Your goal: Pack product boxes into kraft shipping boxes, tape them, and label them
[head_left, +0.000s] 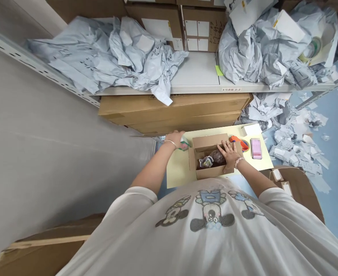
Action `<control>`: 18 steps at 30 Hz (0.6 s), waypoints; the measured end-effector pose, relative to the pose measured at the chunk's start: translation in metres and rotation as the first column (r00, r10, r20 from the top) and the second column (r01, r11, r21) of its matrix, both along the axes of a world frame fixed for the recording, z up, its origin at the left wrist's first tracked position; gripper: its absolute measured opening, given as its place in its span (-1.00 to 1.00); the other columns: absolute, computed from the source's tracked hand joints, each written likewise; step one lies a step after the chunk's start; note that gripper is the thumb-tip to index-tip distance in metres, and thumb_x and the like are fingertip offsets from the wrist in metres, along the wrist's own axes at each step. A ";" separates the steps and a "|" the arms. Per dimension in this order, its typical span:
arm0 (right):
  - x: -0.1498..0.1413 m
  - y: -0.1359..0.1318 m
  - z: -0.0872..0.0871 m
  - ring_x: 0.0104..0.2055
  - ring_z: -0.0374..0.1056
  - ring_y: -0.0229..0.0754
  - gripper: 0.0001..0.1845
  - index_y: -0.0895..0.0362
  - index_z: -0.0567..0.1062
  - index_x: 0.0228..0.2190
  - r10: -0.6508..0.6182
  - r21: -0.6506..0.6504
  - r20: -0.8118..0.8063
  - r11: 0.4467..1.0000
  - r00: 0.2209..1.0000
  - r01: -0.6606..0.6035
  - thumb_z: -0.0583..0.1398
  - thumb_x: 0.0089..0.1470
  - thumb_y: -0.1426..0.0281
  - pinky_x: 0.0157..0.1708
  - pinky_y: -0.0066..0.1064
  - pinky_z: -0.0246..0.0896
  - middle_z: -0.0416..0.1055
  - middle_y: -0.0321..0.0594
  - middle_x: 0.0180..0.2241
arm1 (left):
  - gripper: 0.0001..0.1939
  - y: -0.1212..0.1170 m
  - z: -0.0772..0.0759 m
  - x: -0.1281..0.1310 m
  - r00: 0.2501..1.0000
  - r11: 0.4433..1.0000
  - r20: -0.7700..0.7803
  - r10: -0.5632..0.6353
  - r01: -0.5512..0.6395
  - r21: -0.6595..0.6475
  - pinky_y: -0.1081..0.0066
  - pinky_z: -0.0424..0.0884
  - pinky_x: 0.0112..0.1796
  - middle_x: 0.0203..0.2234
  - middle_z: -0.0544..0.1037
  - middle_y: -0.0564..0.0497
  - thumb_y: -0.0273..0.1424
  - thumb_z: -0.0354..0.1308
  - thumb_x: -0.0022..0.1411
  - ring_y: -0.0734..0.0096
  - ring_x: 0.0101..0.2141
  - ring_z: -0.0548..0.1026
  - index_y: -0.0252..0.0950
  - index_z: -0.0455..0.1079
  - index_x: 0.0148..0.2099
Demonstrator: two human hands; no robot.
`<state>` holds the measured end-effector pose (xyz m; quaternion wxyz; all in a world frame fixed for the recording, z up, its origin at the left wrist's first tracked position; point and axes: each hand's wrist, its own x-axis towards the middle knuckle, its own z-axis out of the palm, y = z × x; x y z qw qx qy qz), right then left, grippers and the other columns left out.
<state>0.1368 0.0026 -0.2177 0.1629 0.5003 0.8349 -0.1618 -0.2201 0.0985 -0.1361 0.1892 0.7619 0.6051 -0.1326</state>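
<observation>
An open cardboard box (206,171) stands on a pale yellow sheet (178,170), its flaps up. Inside lie a brown netted bag (217,156) and a small printed packet (206,162). My right hand (229,154) rests with spread fingers over the box's right side, touching the brown bag. My left hand (174,138) is curled at the sheet's far edge, left of the box, next to a small green and pink item (184,145). Whether it grips anything is hard to tell. An orange tape dispenser (239,143) and a pink carton (256,148) lie right of the box.
Crumpled pale blue mailer bags cover a white metal shelf (197,71) above stacked cardboard cartons (171,111). A grey wall (56,134) runs along the left. Crumpled paper and plastic litter the blue floor (332,126) on the right.
</observation>
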 end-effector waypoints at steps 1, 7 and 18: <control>0.000 0.000 -0.001 0.51 -0.59 0.46 0.67 0.07 -0.35 0.48 0.002 0.005 -0.010 1.000 1.000 -0.002 0.49 -0.38 -0.08 0.35 0.39 -0.72 -0.62 0.10 0.50 | -0.13 -0.001 0.008 -0.007 0.999 0.997 0.017 0.043 -0.044 0.057 0.12 0.40 0.07 0.12 0.47 -0.26 -0.18 0.41 0.10 -0.14 0.07 0.51 -0.19 0.24 0.40; 0.004 0.006 -0.007 0.51 -0.58 0.49 0.77 0.09 -0.33 0.49 0.030 0.011 -0.064 1.000 0.997 -0.029 0.52 -0.50 -0.13 0.35 0.40 -0.70 -0.62 0.16 0.50 | -0.12 -0.046 0.063 -0.010 0.944 0.914 0.327 0.035 -0.163 0.371 0.11 0.34 0.19 0.17 0.38 -0.24 -0.29 0.37 0.12 -0.08 0.19 0.40 -0.32 0.13 0.41; 0.006 0.012 -0.002 0.52 -0.57 0.46 0.83 0.11 -0.39 0.48 0.040 -0.013 -0.141 0.999 0.989 -0.043 0.50 -0.53 -0.22 0.38 0.33 -0.60 -0.54 0.20 0.51 | -0.32 -0.090 -0.024 0.074 0.821 0.999 0.571 0.010 -0.036 0.034 0.08 0.43 0.11 0.03 0.44 -0.20 -0.57 0.39 -0.09 -0.06 0.06 0.49 -0.27 0.35 0.13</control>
